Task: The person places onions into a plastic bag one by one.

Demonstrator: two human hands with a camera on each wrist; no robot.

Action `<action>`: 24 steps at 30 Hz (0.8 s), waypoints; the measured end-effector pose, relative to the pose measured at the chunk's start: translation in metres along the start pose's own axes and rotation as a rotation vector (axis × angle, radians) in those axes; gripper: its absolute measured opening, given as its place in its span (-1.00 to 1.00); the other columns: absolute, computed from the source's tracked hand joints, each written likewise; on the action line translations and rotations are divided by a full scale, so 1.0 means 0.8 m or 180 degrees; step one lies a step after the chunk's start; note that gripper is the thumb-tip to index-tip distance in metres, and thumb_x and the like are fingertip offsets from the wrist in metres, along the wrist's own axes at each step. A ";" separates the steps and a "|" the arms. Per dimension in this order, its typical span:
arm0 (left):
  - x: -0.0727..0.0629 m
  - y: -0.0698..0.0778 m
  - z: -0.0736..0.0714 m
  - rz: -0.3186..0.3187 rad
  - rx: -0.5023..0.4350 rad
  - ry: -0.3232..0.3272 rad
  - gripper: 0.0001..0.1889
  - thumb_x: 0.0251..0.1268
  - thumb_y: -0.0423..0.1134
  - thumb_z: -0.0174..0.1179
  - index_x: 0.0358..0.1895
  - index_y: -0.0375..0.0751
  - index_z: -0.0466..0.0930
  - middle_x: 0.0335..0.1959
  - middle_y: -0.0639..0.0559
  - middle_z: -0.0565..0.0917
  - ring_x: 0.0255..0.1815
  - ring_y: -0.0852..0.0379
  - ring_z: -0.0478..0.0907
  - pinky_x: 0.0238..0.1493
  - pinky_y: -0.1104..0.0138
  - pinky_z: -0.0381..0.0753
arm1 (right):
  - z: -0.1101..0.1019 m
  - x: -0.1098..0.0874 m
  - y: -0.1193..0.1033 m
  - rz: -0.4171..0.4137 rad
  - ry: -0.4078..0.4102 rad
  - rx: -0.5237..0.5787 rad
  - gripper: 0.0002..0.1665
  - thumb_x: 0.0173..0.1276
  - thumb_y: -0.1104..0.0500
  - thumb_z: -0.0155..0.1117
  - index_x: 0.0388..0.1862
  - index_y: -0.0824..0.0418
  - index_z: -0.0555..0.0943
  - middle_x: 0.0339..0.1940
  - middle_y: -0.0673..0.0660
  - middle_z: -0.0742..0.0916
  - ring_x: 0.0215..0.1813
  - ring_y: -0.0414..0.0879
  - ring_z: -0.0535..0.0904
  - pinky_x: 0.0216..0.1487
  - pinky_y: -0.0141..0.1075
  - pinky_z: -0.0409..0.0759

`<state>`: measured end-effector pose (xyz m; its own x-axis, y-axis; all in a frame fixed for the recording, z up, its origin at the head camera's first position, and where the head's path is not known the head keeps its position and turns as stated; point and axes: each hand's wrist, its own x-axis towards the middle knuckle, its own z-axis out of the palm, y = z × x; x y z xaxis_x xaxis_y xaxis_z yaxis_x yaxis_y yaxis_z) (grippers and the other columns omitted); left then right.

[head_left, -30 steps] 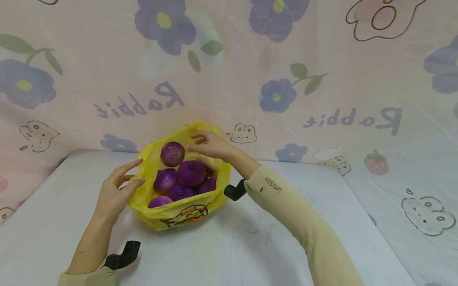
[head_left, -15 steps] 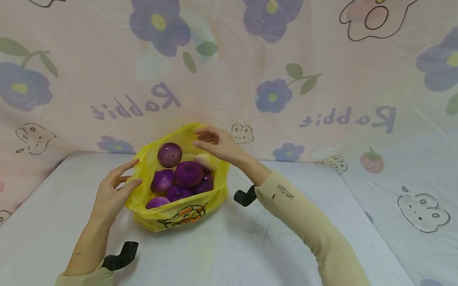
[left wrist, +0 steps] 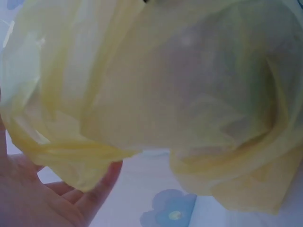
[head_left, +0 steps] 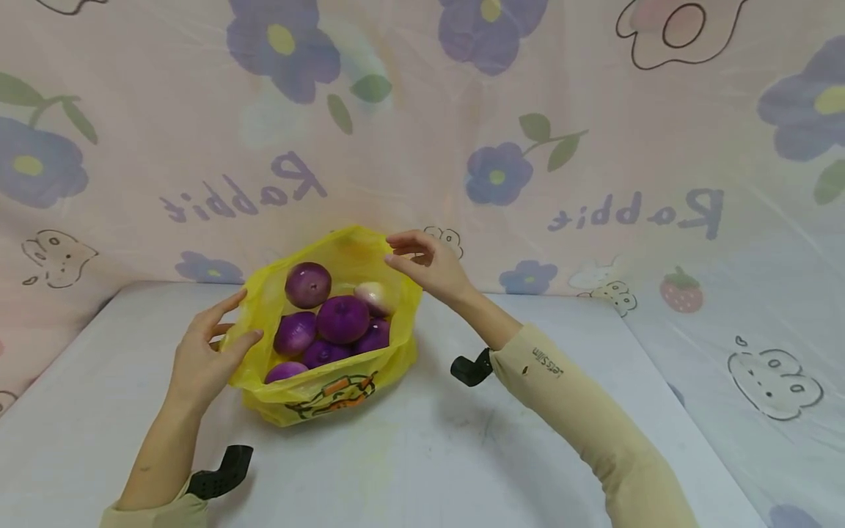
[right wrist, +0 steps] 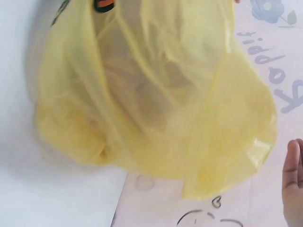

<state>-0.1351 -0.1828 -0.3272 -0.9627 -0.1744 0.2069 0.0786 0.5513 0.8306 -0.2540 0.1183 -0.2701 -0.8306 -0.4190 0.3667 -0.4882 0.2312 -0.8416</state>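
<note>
A yellow plastic bag (head_left: 339,400) stands on the table with its mouth spread wide. Inside lie several purple onions (head_left: 342,320) and a paler, whitish round one (head_left: 375,298) at the right. My left hand (head_left: 205,357) holds the bag's left rim between thumb and fingers; in the left wrist view the thin plastic (left wrist: 80,165) hangs between them. At the bag's upper right rim is my right hand (head_left: 432,268), fingers loosely bent and nothing in them. The right wrist view shows its fingers (right wrist: 291,163) apart from the bag's side.
A white-covered table (head_left: 409,469) lies under the bag. Behind it hangs a pale pink cloth (head_left: 409,169) printed with flowers, rabbits and mirrored lettering. Black curved pieces (head_left: 227,471) sit at both wrists, against the beige sleeves (head_left: 581,411).
My right hand has drawn back rightward from over the bag's mouth to its rim, uncovering the pale onion. The left hand keeps its place at the left rim.
</note>
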 end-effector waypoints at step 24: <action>0.006 0.056 0.013 0.0556 0.0113 0.0747 -0.46 0.06 -0.35 0.28 0.21 -0.32 0.51 0.28 -0.30 0.37 0.30 -0.34 0.24 0.24 -0.26 0.18 | -0.029 -0.037 0.022 -0.0019 0.0480 -0.0660 -0.69 0.29 0.16 0.30 0.00 0.21 0.63 -0.01 0.12 0.68 0.00 -0.05 0.56 -0.11 -0.31 0.50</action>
<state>-0.1390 -0.1502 -0.2946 -0.8489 -0.2558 0.4626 0.2249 0.6171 0.7541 -0.2441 0.1556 -0.2869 -0.8506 -0.2888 0.4394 -0.5247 0.4108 -0.7456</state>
